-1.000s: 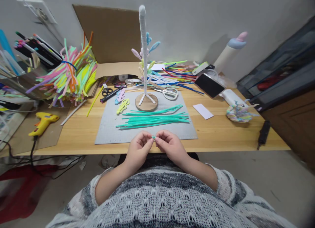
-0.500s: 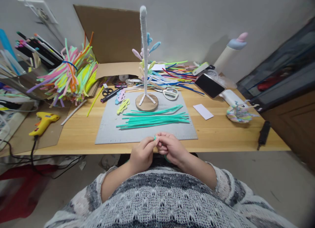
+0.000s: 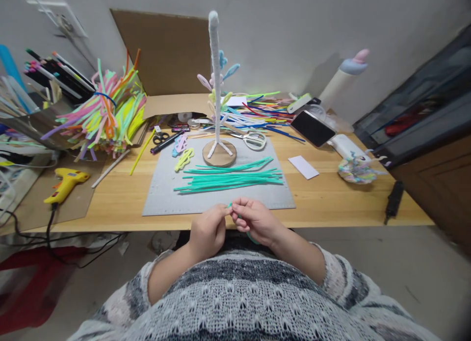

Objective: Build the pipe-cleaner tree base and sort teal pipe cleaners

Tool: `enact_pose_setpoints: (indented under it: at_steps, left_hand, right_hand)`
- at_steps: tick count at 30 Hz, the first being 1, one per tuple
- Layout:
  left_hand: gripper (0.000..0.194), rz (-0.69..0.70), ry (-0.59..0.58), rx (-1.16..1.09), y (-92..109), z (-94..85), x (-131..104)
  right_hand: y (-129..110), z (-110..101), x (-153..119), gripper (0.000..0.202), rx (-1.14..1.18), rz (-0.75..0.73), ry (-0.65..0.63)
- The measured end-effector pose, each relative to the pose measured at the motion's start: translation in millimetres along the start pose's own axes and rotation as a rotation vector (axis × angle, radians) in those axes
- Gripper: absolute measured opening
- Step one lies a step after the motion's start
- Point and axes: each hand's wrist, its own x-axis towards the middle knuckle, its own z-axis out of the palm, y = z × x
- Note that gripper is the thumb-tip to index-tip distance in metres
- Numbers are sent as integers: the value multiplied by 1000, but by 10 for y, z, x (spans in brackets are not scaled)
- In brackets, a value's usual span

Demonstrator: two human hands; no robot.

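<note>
My left hand (image 3: 208, 232) and my right hand (image 3: 254, 219) meet at the front edge of the table, fingertips pinched together on a green pipe cleaner (image 3: 230, 205). Only a small bit shows between the fingers, and a strand of it hangs below my right palm; the rest is hidden. Just beyond, several green pipe cleaners (image 3: 231, 178) lie side by side on a grey cutting mat (image 3: 162, 198). Behind them a white wrapped stem (image 3: 215, 76) stands upright on a round wooden base (image 3: 220, 157). Bent yellow pipe cleaner pieces (image 3: 184, 159) lie left of the base.
White-handled scissors (image 3: 254, 141) lie behind the mat's back edge area. A yellow glue gun (image 3: 66, 182) is at left, near a bundle of coloured pipe cleaners (image 3: 106, 110). On the right are a phone (image 3: 313, 128), a white card (image 3: 303, 167) and a black tool (image 3: 394, 202).
My left hand has shifted slightly left and its thumb has moved down. My right fingers have moved a little left, still pinching the green pipe cleaner.
</note>
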Motion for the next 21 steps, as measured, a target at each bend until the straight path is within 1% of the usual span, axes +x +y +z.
enact_pose_setpoints:
  at_steps: [4, 7, 10, 15, 18, 21]
  left_hand:
    - [29, -66, -5, 50, 23, -13, 0]
    - [27, -111, -11, 17, 53, -26, 23]
    - [23, -206, 4, -125, 77, -35, 55]
    - [21, -426, 42, -371, 112, -69, 127]
    - [17, -540, 48, -473, 139, -105, 173]
    - [17, -673, 39, -623, 153, -123, 192]
  right_hand:
    - [23, -17, 14, 29, -3, -22, 0]
    - [33, -27, 20, 30, -8, -21, 0]
    - [42, -32, 23, 32, -35, -50, 11]
    - [62, -32, 36, 33, -117, -106, 45]
    - [77, -41, 49, 32, -167, -143, 55]
    - [85, -49, 59, 31, -210, -178, 58]
